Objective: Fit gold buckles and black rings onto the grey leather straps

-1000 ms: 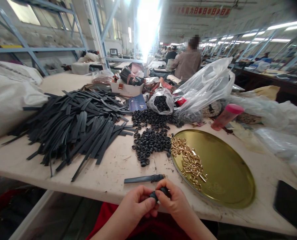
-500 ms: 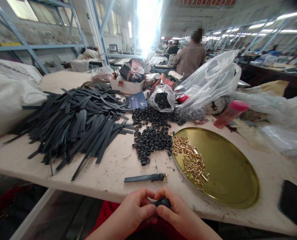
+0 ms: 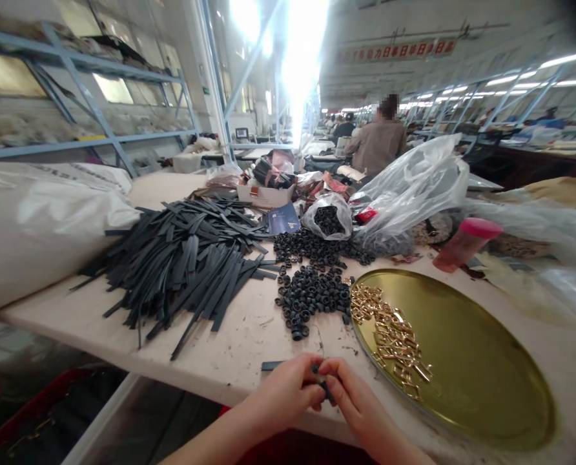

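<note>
Close together at the table's front edge, my left hand [image 3: 290,391] and my right hand [image 3: 350,395] are both closed on a short dark strap [image 3: 327,391]. My fingers cover most of it, so its shape is only partly seen. Behind my left hand lies another dark strap [image 3: 271,366], with only its end showing. Beyond my hands is a heap of small black strap loops [image 3: 312,297]. Gold buckles [image 3: 397,339] are spread over the left part of a round gold tray [image 3: 482,368], to the right of my right hand.
A big pile of dark strips [image 3: 181,265] covers the table's left half, beside a white sack [image 3: 50,226]. At the back stand an open plastic bag of loops [image 3: 329,219], a blue card [image 3: 283,218] and a pink-lidded container [image 3: 467,244]. A person [image 3: 378,145] sits farther off.
The view has tilted up and turned left, so the table shows lower and farther right. My hands have shifted slightly and now hide the buckle end of the lying strap.
</note>
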A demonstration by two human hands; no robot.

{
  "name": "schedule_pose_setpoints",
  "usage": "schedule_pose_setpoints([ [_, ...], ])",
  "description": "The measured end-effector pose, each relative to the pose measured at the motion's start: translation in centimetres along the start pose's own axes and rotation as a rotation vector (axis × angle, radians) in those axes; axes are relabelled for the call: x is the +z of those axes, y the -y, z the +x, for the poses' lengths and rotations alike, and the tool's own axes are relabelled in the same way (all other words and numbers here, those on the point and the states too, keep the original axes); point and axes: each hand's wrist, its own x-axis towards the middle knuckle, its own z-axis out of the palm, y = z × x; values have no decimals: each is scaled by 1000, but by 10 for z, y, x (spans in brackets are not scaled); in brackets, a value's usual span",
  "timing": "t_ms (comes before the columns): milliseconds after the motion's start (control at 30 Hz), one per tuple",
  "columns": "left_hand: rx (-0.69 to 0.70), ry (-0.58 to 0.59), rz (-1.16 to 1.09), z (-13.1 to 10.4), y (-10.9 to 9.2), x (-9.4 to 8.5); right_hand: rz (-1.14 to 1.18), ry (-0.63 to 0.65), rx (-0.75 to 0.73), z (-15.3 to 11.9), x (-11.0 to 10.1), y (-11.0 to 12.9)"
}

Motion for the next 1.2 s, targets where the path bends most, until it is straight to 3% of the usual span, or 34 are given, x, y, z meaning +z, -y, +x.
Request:
schedule_pose_setpoints([
  [167, 15, -58, 221, 13, -3, -26, -142, -128, -60, 31, -5, -5],
  [233, -2, -31, 260, 11, 0, -33, -226, -149, -79, 34, -6, -5],
  [400, -21, 54, 282, 7, 8, -28, -220, -136, -145, 29, 4, -2],
  [500, -16, 47, 357, 11, 6, -24, -192, -133, -139, 30, 7, -3],
  [567, -11, -1, 439, 17, 6, -31, -262, -138, -131, 36, 2, -8],
  [667, -54, -190, 595, 30, 11, -67, -444, -143, -100, 49, -8, -22],
  [800, -257, -535, 766, 48, 38, -136, -592, -152, -93, 58, -11, -42],
  [867, -333, -631, 795, 55, 54, -162, -608, -188, -104, 57, -7, -48],
  [933, -361, -688, 786, 60, 66, -175, -601, -228, -104, 56, -4, -51],
  [1067, -286, -759, 668, 60, 65, -178, -534, -313, -111, 53, -5, -51],
  [1200, -141, -776, 410, 43, 38, -148, -402, -556, -217, 40, -5, -38],
])
